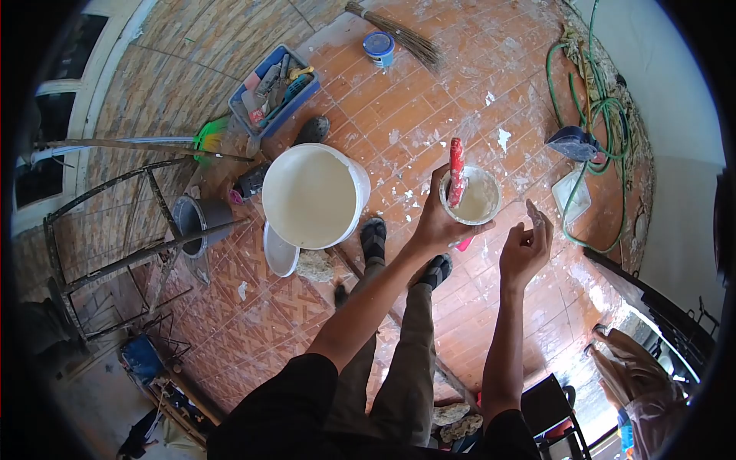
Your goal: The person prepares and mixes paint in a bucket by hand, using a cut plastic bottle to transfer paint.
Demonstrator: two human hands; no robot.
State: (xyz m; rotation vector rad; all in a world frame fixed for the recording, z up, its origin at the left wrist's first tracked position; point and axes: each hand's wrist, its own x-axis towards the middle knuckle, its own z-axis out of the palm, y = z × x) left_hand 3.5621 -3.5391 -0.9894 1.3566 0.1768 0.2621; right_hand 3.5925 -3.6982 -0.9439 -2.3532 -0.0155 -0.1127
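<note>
My left hand [438, 221] grips a small round tub [477, 201] of off-white paint, thumb over its near rim. A red-handled brush [456, 172] stands in the tub, leaning against its left side. My right hand [526, 247] hovers just right of the tub, fingers loosely curled and spread, holding nothing, with a smear of paint on a fingertip. A large white bucket [313, 196] full of the same off-white paint stands on the tiled floor to the left of my feet.
A white lid [279, 251] lies beside the bucket. A blue crate of tools [274, 89], a broom [399, 34], a blue-lidded can [379, 47] and a green hose [592, 115] lie on the paint-spattered floor. A metal frame [123, 245] stands left.
</note>
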